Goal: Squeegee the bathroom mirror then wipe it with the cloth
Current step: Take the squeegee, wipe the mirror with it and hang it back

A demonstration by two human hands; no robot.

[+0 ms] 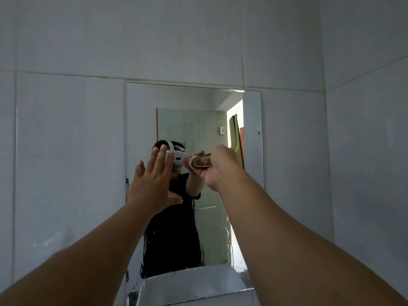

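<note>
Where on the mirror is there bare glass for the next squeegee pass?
Free: the upper mirror, above both hands, and the wet lower band beneath the forearms. Crowded: mid-height, where the open left hand and the right hand, its grip on the squeegee, sit by the right edge.

Rectangular frameless wall mirror [141, 120]: mounted upright on pale grey tiled wall, taller than wide. Upper glass largely clear; lower part streaked and beaded with water, with a foamy, smeared band along the bottom edge.

Yellow-green plastic squeegee with dark rubber blade [236, 138]: blade upright, lying along the mirror's right side; looped handle with dark trim points left, away from the blade.
</note>
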